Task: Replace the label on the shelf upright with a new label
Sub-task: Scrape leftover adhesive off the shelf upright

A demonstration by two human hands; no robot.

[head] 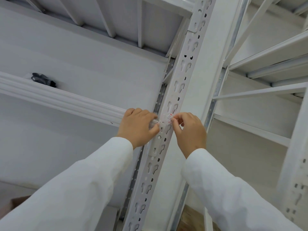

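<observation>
A white slotted shelf upright runs diagonally through the middle of the view. A small white label with red marks sits on its face, between my two hands. My left hand grips the end of the white shelf beam where it meets the upright, its thumb and fingertips beside the label's left edge. My right hand has its fingers curled, and its fingertips pinch the label's right edge. Both arms wear white sleeves.
A black object lies on the shelf at the upper left. More white shelves and braces fill the right side. A second slotted upright stands at the far right. Wooden floor shows at the bottom.
</observation>
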